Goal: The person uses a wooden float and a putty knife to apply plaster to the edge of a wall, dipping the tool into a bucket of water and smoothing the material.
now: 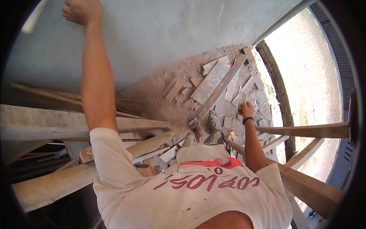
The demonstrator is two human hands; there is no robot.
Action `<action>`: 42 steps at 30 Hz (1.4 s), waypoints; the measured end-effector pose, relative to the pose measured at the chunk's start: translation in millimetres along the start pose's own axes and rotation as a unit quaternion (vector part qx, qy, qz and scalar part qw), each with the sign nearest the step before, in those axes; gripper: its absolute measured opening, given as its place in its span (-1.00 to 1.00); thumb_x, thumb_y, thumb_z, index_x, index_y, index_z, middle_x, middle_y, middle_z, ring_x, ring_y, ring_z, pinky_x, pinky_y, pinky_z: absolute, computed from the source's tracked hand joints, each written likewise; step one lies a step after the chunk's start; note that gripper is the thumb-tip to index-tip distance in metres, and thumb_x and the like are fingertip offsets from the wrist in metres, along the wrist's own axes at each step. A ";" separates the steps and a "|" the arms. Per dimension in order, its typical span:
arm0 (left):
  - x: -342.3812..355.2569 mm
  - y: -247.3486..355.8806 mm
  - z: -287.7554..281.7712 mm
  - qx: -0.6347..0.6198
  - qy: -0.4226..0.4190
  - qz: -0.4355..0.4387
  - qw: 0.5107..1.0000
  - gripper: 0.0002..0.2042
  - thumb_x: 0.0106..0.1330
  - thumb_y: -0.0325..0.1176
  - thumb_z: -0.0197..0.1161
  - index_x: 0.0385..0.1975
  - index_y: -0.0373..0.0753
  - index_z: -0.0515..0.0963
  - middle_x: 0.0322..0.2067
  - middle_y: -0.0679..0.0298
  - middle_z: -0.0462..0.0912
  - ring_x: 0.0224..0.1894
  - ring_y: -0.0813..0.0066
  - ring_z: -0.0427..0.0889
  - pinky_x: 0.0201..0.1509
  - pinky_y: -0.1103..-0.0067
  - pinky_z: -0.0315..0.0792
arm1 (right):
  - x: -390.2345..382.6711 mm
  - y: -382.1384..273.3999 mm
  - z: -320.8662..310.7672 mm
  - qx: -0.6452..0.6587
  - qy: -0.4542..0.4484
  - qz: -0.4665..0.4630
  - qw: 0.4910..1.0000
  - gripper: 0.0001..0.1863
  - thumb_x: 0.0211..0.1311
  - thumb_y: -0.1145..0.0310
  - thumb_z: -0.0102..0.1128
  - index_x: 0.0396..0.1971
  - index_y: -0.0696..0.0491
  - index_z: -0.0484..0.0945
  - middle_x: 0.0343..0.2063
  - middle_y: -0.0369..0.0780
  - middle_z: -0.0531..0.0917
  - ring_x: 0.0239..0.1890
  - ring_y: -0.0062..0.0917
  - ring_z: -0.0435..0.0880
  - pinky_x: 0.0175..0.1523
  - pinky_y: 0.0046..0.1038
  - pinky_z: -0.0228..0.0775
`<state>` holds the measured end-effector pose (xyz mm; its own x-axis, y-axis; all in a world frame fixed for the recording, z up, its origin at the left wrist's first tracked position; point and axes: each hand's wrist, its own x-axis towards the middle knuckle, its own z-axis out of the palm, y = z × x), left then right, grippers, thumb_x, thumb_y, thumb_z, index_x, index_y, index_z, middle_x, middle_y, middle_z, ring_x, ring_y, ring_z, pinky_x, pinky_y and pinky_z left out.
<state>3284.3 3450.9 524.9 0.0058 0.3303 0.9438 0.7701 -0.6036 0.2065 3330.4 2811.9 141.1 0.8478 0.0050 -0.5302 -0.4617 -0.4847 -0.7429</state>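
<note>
My left arm stretches up to the grey plastered wall (160, 30). My left hand (81, 10) is closed in a fist by the wall's surface, cut by the top edge of the view; whatever it may hold is hidden. Lower on the right, my right hand (248, 110), with a dark bracelet at its wrist, is curled shut beside my legs. A narrow greyish thing shows at its fingers, too small and blended with the rubble to name. My sandalled feet stand on the dusty ground between the two arms.
Rubble and broken boards (213, 82) cover the ground by the wall, with a long plank (225, 86) across them. Timber beams (57, 124) and a round pole (72, 179) crowd my left. More wooden bars (305, 130) cross at my right, before a sunlit paved area (305, 68).
</note>
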 end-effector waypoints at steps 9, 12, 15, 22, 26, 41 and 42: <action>0.4 47.9 -60.9 0.020 -0.138 -0.027 0.990 -0.52 0.22 -0.25 0.20 0.06 -0.39 0.32 0.04 -0.14 0.39 0.14 -0.05 0.31 0.25 0.22 0.17 | -20.6 11.1 -9.4 -0.022 0.012 0.020 0.999 -0.56 -0.02 0.35 0.08 -0.11 0.27 0.50 -0.41 -0.11 0.60 -0.55 -0.44 0.63 -0.63 -0.47 0.50; -3.8 19.2 -24.2 0.071 -0.143 -0.046 0.986 -0.49 0.15 -0.22 0.27 0.06 -0.32 0.34 0.09 -0.09 0.35 0.15 0.01 0.30 0.25 0.24 0.16 | -25.4 9.3 -9.2 -0.013 0.014 0.017 1.000 -0.53 -0.02 0.36 0.07 -0.05 0.26 0.48 -0.42 -0.11 0.59 -0.57 -0.45 0.62 -0.65 -0.46 0.48; -23.1 17.7 -40.4 -0.007 -0.171 -0.008 0.985 -0.47 0.10 -0.23 0.38 -0.12 -0.52 0.32 -0.07 -0.10 0.40 0.02 0.06 0.39 0.09 0.24 0.30 | -36.6 7.9 -13.0 -0.005 0.021 0.016 1.000 -0.50 -0.02 0.37 0.05 0.00 0.22 0.46 -0.41 -0.13 0.60 -0.57 -0.46 0.62 -0.65 -0.45 0.49; -220.4 62.6 -166.9 -0.700 -0.392 -0.486 0.347 -0.50 0.34 -0.33 0.12 0.24 -0.28 0.17 0.09 0.19 0.40 0.09 0.33 0.46 0.11 0.36 0.45 | -62.3 -11.0 -18.5 0.326 -0.146 0.094 0.929 -0.65 0.24 0.32 -0.04 -0.02 0.11 0.49 -0.37 -0.26 0.62 -0.46 -0.57 0.63 -0.46 -0.51 0.52; -328.6 56.4 -225.9 -0.648 -0.344 -0.680 0.020 -0.55 0.35 -0.11 -0.06 0.18 -0.18 0.31 0.05 0.19 0.49 0.07 0.25 0.50 0.13 0.26 0.43 | -76.3 -24.7 -13.4 0.405 -0.189 0.094 0.890 -0.66 0.35 0.27 -0.08 -0.04 0.17 0.49 -0.23 -0.26 0.62 -0.20 -0.59 0.62 -0.12 -0.54 0.49; -337.7 46.8 -243.1 -0.603 -0.372 -0.661 0.248 -0.61 0.46 -0.10 -0.16 0.08 -0.22 0.35 -0.04 0.21 0.51 0.00 0.37 0.52 0.04 0.43 0.48 | -213.3 -243.4 17.1 0.285 0.037 -0.488 0.824 -0.35 0.34 0.36 0.01 0.34 0.11 -0.04 -0.06 -0.13 0.52 -0.09 -0.57 0.54 -0.09 -0.55 0.42; -330.6 58.2 -242.3 -0.613 -0.362 -0.647 0.271 -0.60 0.47 -0.09 -0.18 0.08 -0.24 0.35 -0.04 0.21 0.50 0.00 0.38 0.52 0.05 0.44 0.47 | -205.1 -236.0 36.1 0.283 0.042 -0.510 0.811 -0.36 0.35 0.36 -0.02 0.34 0.11 -0.06 -0.06 -0.10 0.52 -0.11 -0.54 0.55 -0.10 -0.55 0.42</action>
<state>3172.6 3130.7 287.5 0.7037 0.6285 -0.3313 -0.3628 0.7188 0.5930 3256.1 2956.9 410.4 0.8684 0.0796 0.4894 0.4647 0.2139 -0.8592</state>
